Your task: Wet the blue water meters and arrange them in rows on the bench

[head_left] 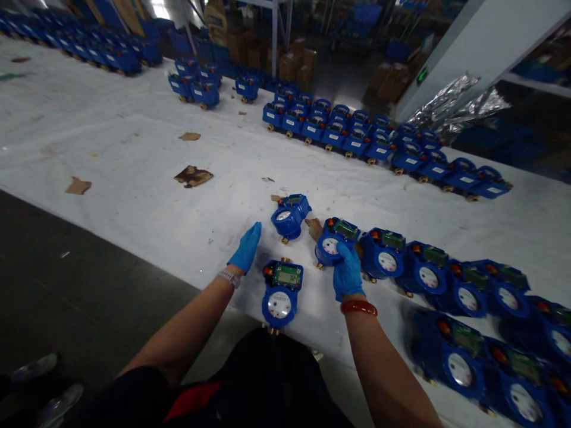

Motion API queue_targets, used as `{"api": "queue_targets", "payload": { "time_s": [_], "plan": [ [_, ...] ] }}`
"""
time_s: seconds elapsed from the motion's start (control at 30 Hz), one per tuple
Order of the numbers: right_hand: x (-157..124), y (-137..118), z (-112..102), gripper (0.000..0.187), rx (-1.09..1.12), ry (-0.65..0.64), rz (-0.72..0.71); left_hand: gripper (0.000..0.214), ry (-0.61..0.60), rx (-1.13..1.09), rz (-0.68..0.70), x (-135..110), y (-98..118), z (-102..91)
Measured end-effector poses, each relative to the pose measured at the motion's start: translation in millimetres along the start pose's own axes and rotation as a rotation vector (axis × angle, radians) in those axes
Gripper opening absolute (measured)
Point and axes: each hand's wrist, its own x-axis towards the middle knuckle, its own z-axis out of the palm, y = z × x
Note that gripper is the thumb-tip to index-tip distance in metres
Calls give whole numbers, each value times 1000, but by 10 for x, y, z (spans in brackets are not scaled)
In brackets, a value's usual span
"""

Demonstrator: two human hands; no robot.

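- Reaching over the white table [134, 148], two blue-gloved hands flank one blue meter [282, 291], whose lower brass end lies at the near edge.
- Left hand [247, 248]: just left of that meter, apart from it, fingers straight and pressed together; the widest open room runs leftward, broken by three larger cardboard scraps [193, 176].
- Right hand [348, 273]: touching a second meter [329, 245], thumb over its front by the dial; the other fingers are partly hidden, so I cannot tell whether they pinch it.
- A third meter [289, 221] stands between and beyond the hands.
- Rightward, room is tight: at least eight meters [386, 255] crowd there.
- Far edge: a front rank of ten meters [334, 135], more behind.
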Motion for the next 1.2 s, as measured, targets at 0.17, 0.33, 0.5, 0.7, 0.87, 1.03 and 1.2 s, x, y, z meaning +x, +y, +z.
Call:
{"api": "queue_targets", "payload": {
  "time_s": [0.17, 0.33, 0.5, 0.7, 0.87, 1.03, 1.2],
  "plan": [
    [-14, -10, -86, 52, 23, -20, 35, 47, -155, -27, -212, 514, 223, 608],
    [11, 4, -199, 50, 34, -5, 77, 44, -277, -98, -279, 571, 223, 790],
    [7, -2, -272, 47, 39, 7, 111, 55, -498, -219, -192, 473, 142, 758],
    [-3, -24, -282, 56, 47, -4, 190, 86, -518, -267, -142, 443, 20, 842],
    [-27, -36, -254, 59, 67, 7, 205, 97, -557, -279, -102, 444, -22, 927],
    [-12, -17, -272, 56, 77, 45, 208, 89, -490, -268, -76, 446, -33, 911],
    [26, 33, -261, 54, 87, 28, 203, 100, -383, -231, -49, 467, 25, 691]
  ]
}}
